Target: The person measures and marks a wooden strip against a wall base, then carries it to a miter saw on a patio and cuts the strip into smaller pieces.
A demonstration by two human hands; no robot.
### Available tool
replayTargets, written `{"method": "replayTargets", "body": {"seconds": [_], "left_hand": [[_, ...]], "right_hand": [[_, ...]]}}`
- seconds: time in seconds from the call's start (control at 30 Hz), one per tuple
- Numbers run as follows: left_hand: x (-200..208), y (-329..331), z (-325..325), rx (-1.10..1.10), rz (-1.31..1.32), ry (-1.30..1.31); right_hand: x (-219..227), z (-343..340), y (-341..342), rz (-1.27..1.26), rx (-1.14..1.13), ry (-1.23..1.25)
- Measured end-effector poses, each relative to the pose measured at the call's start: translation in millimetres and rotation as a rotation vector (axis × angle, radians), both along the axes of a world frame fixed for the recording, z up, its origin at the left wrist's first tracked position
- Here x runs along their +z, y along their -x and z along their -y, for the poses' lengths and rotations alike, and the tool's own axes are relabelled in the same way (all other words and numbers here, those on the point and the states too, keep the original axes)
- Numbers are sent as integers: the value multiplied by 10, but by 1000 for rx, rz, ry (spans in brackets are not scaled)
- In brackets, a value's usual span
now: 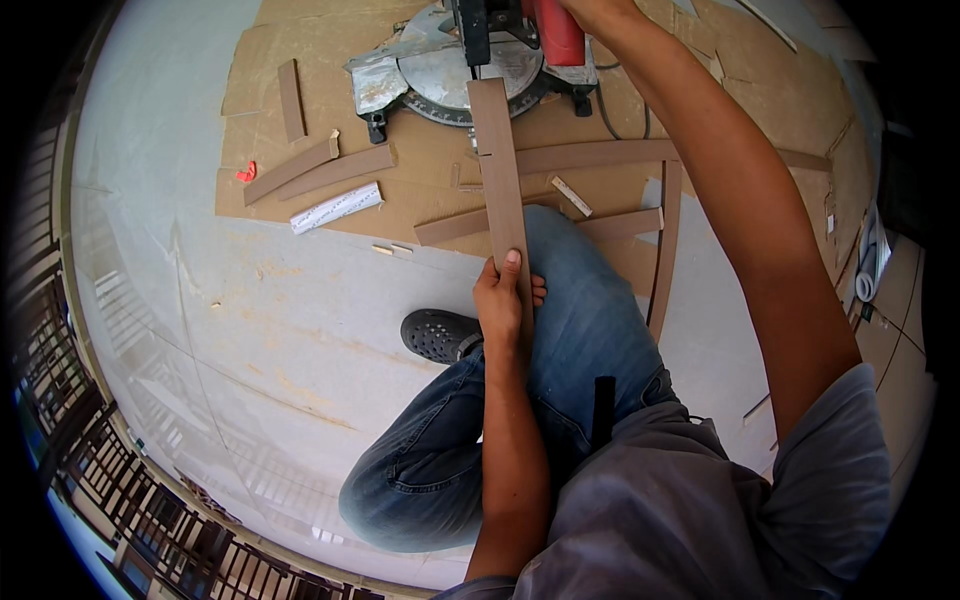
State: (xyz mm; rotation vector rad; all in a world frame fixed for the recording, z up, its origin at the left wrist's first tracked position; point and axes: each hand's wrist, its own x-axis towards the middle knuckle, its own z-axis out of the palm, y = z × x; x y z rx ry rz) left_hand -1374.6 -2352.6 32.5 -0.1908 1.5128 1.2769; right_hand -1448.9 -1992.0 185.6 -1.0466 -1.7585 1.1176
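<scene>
My left hand (507, 290) is closed around the near part of a long brown wooden board (497, 170), thumb on top and fingertips showing at its right edge. A short dark mark crosses the board partway along. The board's far end reaches over the front of a miter saw's round metal base (425, 75), close below the blade area. My right arm stretches to the top edge, where my right hand (597, 8) is at the saw's red part (560, 35). The frame cuts that hand off, so its fingers are hidden.
Cardboard (255, 75) lies under the saw. Loose brown strips (291, 100) and a white roll (336, 207) lie left, near a small red item (246, 172). More strips (664, 250) lie right of my knee, and a black cord (605, 115) runs beside the saw.
</scene>
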Motion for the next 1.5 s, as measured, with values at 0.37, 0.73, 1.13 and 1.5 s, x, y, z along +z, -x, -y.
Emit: {"method": "replayTargets", "body": {"seconds": [0.37, 0.73, 1.13, 1.5], "left_hand": [[168, 7, -59, 49, 21, 36], [47, -12, -33, 34, -5, 25], [-11, -42, -40, 18, -40, 12], [12, -46, -74, 29, -41, 13]], "right_hand": [[-34, 34, 5, -6, -8, -1], [-38, 66, -14, -4, -18, 0], [-43, 114, -41, -23, -19, -24], [-51, 168, -86, -29, -30, -48]]}}
